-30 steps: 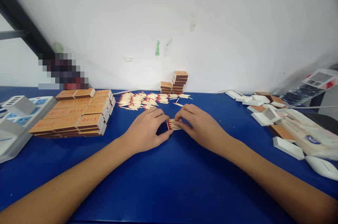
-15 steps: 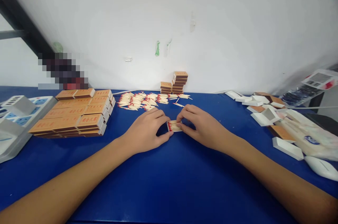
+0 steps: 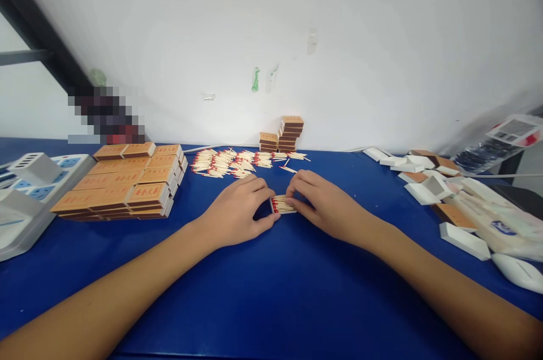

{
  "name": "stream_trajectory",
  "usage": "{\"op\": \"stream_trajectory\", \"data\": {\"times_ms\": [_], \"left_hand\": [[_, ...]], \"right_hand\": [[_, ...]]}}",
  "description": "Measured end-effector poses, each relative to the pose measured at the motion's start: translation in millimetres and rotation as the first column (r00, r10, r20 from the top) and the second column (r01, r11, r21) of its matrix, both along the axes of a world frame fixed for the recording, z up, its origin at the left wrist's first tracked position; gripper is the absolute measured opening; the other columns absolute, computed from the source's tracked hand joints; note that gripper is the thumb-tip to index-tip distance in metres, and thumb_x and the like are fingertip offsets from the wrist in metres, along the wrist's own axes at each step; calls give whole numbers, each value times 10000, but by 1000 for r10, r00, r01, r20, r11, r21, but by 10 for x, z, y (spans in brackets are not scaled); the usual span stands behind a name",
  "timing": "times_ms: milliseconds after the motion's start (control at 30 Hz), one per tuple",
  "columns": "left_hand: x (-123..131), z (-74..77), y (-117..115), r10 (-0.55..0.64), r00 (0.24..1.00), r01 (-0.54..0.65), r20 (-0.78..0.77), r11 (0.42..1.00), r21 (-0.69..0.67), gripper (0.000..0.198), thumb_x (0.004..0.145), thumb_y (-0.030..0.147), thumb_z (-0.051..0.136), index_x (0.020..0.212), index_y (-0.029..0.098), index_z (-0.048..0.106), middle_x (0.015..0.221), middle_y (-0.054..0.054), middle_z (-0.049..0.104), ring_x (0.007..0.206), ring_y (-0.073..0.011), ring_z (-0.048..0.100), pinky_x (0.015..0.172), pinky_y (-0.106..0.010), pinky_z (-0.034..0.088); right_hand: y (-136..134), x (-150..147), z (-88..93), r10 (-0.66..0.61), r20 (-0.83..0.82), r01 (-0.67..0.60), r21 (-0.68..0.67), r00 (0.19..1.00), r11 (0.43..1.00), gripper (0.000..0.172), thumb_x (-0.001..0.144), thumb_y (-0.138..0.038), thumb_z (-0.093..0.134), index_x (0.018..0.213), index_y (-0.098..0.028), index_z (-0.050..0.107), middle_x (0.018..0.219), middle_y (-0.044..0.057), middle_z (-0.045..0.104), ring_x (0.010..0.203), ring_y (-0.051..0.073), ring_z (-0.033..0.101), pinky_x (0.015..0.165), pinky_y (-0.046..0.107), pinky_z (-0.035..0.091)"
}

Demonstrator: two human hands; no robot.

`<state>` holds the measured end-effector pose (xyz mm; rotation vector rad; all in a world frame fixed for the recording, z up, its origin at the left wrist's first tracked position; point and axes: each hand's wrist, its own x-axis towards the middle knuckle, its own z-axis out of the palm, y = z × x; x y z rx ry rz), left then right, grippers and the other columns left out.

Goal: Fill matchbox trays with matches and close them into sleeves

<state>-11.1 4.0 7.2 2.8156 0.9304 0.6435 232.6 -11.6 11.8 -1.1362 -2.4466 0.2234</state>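
A small white matchbox tray (image 3: pixel 292 212) lies on the blue table, filled with red-tipped matches (image 3: pixel 280 204). My left hand (image 3: pixel 240 210) curls round the tray's left end, thumb at the near corner and fingers at the far side. Over the right end, my right hand (image 3: pixel 324 201) has its thumb and fingertips closed on the matches; its fingers hide that end of the tray. Beyond both hands spreads a pile of loose matches (image 3: pixel 231 162), with a few stray ones towards the right.
Stacked full matchboxes (image 3: pixel 123 181) stand on the left beside a white power strip (image 3: pixel 25 241). A smaller matchbox stack (image 3: pixel 291 133) is against the wall. On the right lie empty white trays (image 3: pixel 464 240), brown sleeves (image 3: pixel 453 216), a plastic packet (image 3: pixel 487 210) and a white mouse (image 3: pixel 517 272).
The whole view has shifted slightly, so everything sits a little further right. Both hands keep almost the same pose at the matchbox tray.
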Motion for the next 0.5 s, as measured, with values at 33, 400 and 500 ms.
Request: {"op": "stream_trajectory", "data": {"times_ms": [33, 400, 500], "left_hand": [[2, 2, -3, -1, 1000, 1, 0, 1000, -2, 282, 973, 369, 676, 1161, 160, 702, 1062, -86, 697, 1055, -268, 639, 952, -435, 545], [9, 10, 0, -7, 1000, 7, 7, 1000, -11, 248, 964, 356, 687, 1132, 175, 708, 1068, -86, 707, 1068, -269, 648, 954, -429, 547], [8, 9, -6, -8, 1000, 8, 11, 1000, -8, 239, 968, 350, 681, 1126, 174, 712, 1065, -83, 709, 1057, -263, 651, 947, -424, 548]], "right_hand": [[-3, -1, -2, 7, -5, -7, -3, 1000, 1000, 63, 1051, -218, 538, 1036, -216, 599, 1067, 77, 633, 998, 230, 611, 863, 385, 533], [-19, -51, -17, 23, 50, -25, 52, 998, 998, 91, 1057, -195, 517, 988, -209, 575, 1050, 79, 632, 908, 206, 630, 767, 345, 557], [-14, -57, -13, 14, 88, -22, 92, 996, 996, 90, 1062, -205, 504, 999, -206, 568, 1054, 90, 631, 923, 220, 630, 754, 354, 565]]}}
